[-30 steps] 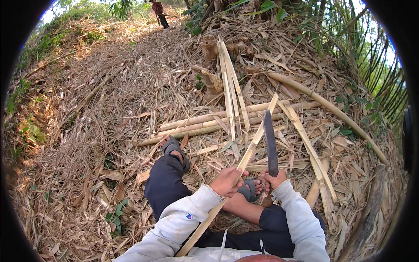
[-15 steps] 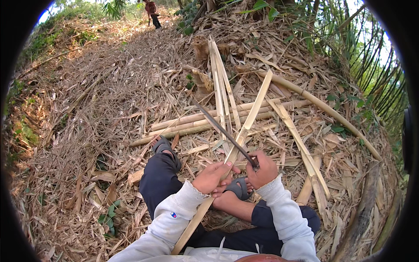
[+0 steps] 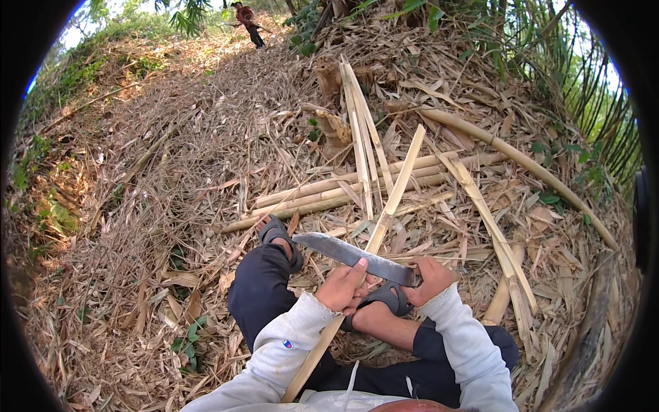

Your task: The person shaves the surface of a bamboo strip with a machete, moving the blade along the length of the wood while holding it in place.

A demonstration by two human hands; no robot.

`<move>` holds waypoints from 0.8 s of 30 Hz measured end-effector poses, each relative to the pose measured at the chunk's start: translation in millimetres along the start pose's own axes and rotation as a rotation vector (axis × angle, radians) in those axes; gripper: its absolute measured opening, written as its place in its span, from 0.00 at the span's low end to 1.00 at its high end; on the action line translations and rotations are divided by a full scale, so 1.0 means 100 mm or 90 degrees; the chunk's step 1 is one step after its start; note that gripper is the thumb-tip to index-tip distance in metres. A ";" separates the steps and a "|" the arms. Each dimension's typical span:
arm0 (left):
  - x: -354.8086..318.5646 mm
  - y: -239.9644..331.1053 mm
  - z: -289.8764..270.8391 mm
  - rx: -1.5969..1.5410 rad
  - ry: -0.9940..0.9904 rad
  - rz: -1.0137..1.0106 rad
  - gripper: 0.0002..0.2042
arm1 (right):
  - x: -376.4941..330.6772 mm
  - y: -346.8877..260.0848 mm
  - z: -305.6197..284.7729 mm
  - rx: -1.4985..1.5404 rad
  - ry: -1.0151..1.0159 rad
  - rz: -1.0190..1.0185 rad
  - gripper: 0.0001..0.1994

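A long split bamboo strip (image 3: 395,199) slants from my lap away toward the far right. My left hand (image 3: 341,288) is closed round its middle, with the thumb up by the blade. My right hand (image 3: 429,280) is closed on the handle of a machete (image 3: 329,245), most of that handle hidden in my fingers. The grey blade lies across the strip just beyond my left hand, broad side showing, tip pointing left. Whether the edge bites into the bamboo I cannot tell.
Several round bamboo poles (image 3: 295,199) lie crosswise beyond my feet. Split strips (image 3: 357,123) lean over them near cut stumps (image 3: 334,128). More split strips (image 3: 487,216) and a long curved pole (image 3: 522,161) lie right. Dry leaves cover the slope; another person (image 3: 248,24) stands far off.
The machete has swung from pointing away to lying flatter across the strip, its broad side now showing. My right hand has turned with it; my left hand still grips the strip.
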State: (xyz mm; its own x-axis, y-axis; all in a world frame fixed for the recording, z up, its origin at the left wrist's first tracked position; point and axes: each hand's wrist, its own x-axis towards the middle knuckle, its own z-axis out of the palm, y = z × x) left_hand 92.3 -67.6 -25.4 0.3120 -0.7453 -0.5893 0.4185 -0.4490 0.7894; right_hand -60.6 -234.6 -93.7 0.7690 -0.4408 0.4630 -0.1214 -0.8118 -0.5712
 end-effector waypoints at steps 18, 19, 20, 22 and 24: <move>0.08 -0.04 0.00 0.026 -0.029 -0.013 0.25 | -0.11 0.15 0.12 -0.050 -0.060 0.028 0.19; 0.09 -0.05 0.00 0.028 -0.025 -0.012 0.25 | -0.11 0.15 0.12 -0.050 -0.068 0.032 0.19; 0.09 -0.05 0.00 0.030 -0.023 -0.011 0.25 | -0.11 0.14 0.13 -0.052 -0.077 0.036 0.19; 0.09 -0.06 0.00 0.032 -0.023 -0.013 0.25 | -0.12 0.15 0.14 -0.045 -0.072 0.024 0.18; 0.10 -0.06 0.01 0.033 -0.024 -0.014 0.25 | -0.12 0.15 0.14 -0.046 -0.071 0.017 0.18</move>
State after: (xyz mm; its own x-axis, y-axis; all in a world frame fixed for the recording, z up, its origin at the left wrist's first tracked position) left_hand 92.3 -72.7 -36.4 0.2709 -0.7524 -0.6004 0.3801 -0.4895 0.7848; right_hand -63.2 -236.2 -116.9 0.8293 -0.4208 0.3678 -0.1847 -0.8275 -0.5303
